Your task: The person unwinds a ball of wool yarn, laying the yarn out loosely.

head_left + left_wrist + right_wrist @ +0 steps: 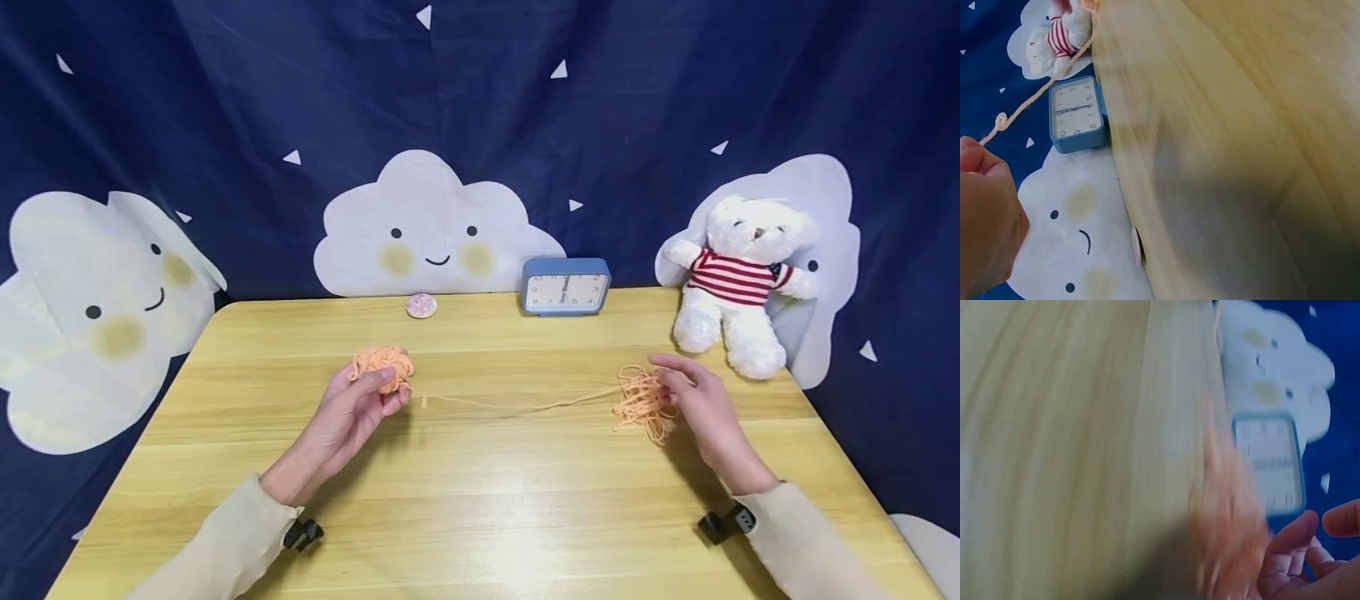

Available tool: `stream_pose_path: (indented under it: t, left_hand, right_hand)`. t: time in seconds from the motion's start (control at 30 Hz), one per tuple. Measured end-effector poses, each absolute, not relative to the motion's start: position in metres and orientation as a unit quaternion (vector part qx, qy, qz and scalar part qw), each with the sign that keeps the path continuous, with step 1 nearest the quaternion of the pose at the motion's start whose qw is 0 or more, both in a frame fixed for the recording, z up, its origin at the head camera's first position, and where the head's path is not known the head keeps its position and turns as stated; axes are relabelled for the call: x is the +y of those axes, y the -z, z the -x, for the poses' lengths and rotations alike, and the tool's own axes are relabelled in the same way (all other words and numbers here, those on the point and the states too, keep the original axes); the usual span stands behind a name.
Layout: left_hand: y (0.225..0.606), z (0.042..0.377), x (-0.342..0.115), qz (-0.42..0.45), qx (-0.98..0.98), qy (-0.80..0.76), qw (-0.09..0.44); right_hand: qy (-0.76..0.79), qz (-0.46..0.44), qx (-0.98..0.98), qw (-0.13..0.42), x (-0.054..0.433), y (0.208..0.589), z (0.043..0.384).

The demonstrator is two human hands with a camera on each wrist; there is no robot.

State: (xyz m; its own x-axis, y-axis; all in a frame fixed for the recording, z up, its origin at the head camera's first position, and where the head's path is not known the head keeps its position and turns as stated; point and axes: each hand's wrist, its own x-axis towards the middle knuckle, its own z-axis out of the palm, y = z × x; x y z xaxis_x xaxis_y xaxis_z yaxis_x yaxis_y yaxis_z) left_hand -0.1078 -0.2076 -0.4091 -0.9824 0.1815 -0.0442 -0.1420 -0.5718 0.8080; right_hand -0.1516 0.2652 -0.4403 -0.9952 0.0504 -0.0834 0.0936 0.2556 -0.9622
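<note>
My left hand (pixel 348 421) holds a compact ball of orange yarn (pixel 381 367), with the thumb laid over it. From there a single strand (pixel 536 407) runs across to a loose tangle of the same yarn (pixel 641 404) at my right hand (pixel 701 412). The right fingers grip the tangle at its edge, and its loops hang down over the table. In the left wrist view, the strand (pixel 1041 94) leaves the left hand (pixel 988 219) with a small knot near the fingers. The tangle (pixel 1229 519) is blurred in the right wrist view, beside the right fingertips (pixel 1300 534).
A blue clock (pixel 566 286) stands at the wooden table's (pixel 480 500) back edge, with a small round pink item (pixel 422 306) to its left. A white teddy bear (pixel 738 283) in a striped shirt sits at the back right. Behind hangs a dark blue cloth (pixel 480 100) with clouds.
</note>
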Motion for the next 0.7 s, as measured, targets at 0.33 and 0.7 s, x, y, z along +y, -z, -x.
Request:
stream_pose_path:
  t: [0.33,0.7]
  left_hand:
    - [0.408,0.109,-0.191,-0.035,0.471,-0.878,0.079]
    - [0.408,0.112,-0.185,-0.046,0.458,-0.883,0.095]
  right_hand:
    - [0.665,0.074,0.731,0.133,0.16,0.438,0.145]
    - [0.691,0.155,0.669,0.228,0.094,0.449,0.147]
